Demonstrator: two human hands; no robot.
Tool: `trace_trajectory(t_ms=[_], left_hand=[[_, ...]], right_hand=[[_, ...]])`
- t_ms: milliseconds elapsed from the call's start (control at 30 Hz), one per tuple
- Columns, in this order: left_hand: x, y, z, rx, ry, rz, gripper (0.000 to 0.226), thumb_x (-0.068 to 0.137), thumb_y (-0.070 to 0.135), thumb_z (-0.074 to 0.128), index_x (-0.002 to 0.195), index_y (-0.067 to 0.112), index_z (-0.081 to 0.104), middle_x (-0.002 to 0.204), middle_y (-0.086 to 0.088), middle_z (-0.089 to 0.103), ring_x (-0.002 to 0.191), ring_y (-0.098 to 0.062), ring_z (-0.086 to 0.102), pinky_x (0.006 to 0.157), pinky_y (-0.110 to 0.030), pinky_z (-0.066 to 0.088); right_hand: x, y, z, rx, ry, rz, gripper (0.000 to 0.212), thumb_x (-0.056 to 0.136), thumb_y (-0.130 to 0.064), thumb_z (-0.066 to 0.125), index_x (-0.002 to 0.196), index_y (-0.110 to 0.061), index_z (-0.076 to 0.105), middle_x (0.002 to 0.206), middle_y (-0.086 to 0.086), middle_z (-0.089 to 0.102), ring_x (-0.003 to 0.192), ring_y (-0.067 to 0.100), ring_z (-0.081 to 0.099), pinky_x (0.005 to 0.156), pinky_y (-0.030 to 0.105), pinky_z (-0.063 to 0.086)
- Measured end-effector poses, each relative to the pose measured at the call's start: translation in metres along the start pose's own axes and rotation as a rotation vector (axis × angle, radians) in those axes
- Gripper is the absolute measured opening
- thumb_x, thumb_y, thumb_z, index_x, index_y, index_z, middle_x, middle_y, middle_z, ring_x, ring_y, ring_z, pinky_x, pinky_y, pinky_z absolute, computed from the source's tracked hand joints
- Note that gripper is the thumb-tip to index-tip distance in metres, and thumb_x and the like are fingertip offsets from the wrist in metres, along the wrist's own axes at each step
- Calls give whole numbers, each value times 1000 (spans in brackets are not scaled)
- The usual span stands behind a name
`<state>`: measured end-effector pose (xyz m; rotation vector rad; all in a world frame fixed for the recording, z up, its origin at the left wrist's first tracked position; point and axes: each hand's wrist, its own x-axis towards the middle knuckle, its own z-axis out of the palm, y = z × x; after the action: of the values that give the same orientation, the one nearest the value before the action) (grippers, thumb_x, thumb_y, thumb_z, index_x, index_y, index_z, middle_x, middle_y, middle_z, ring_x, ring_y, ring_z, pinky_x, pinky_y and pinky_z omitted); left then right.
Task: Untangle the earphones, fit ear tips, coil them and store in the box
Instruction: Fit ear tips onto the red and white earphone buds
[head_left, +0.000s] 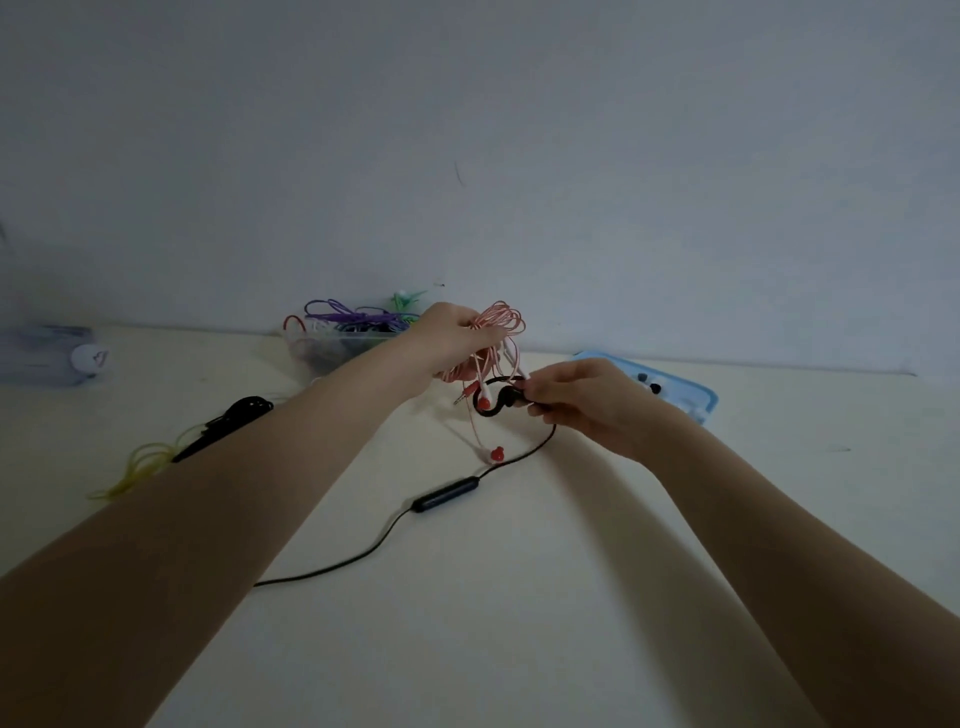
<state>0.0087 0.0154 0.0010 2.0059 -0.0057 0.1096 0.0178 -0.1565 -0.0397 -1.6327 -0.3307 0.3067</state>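
**Two earphone sets still caught together above the counter**

The left hand (454, 338) is raised above the counter (519, 597), fingers curled round a bundle of pink-and-white earphones (501, 325). Loops of the cord stand above the fist; more hang below it, ending in a red earbud (484, 401) and, lower, a second red earbud (497, 454) that lies on or just above the counter — which of the two cannot be told.

The right hand (576, 397) sits just to the right of and below the left, pinching the body of a black earphone with an ear hook (501, 397). The hook curves leftward from the fingers, directly under the pink bundle, and the hanging pink strands cross it. Whether the strands pass through the hook or only in front of it cannot be told.

From the right hand the black cable (363, 553) runs down and to the left across the counter, through an inline remote (447, 493), towards the near left.

Assessment: the separation turns on that crossing. The black hook lies below and just right of the pink bundle, its cable trailing towards the person, so drawing the right hand down and away should free it, provided no strand is looped through.

Behind the left hand stands a clear box of coloured cords (337, 340). A blue tray (698, 400) with small ear tips lies behind the right hand. A black earphone (228, 423) and a yellow cord (137, 465) rest at the left.
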Motion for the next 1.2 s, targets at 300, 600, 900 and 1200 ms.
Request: trace_trajectory(t_ms=[300,600,900,1200], left_hand=[[13,-6,-15,-100,-108,-12,18,81,8,69,99,4,67,71,-2,65,50,-2,60,48,-13,46],[18,-9,-21,27,-167,19,12,81,15,71,92,18,69,77,-2,68,63,-8,62,59,-17,50],[13,3,-18,-309,12,122,10,81,4,68,87,12,67,70,1,67,55,-4,62,54,-13,49],[0,25,-58,-356,172,221,10,85,6,64,94,8,67,75,-2,67,62,-6,62,60,-16,51]], right_hand=[[15,-4,9,2,86,-17,16,84,6,58,75,-4,66,76,5,63,67,12,51,60,18,46],[29,-19,13,172,-43,40,20,79,10,62,86,-7,54,67,9,67,58,12,55,56,21,44],[30,-31,24,17,-226,135,18,82,2,65,92,-8,53,75,12,69,59,11,53,59,20,45],[61,-31,52,33,248,104,12,81,8,63,75,-2,58,95,20,60,68,17,54,60,23,51]])
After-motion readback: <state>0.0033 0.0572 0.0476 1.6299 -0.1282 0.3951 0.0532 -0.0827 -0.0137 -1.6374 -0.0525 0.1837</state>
